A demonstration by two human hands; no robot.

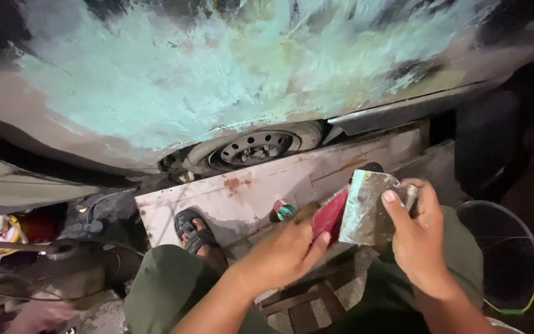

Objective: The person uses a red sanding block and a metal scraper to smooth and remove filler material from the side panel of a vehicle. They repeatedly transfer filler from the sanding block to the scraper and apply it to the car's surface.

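Two hands at work, low in the view, above knees in olive trousers [168, 287]. Left hand [282, 250] closed round a red spreader [330, 213], thumb on top, fingers curled beneath. Right hand [418, 238] gripping a flat metal scraper [369, 207], its blade smeared with pale green-grey filler; thumb pressed on the blade face, handle hidden in the palm. Spreader edge touching the scraper's blade. Just beside the left hand, a small round red-and-teal cap-like piece [283, 210], too small to tell more. Behind, a rusty, whitish flat panel [261, 188] lying slantwise, with a sandalled foot [194, 230] at its near edge. Above, a car body [230, 74] coated in rough, streaky mint-green filler, dull and matt, and a wheel [258, 148] with a perforated steel rim. At right, a dark round bucket [505, 256] with a yellowish rim.
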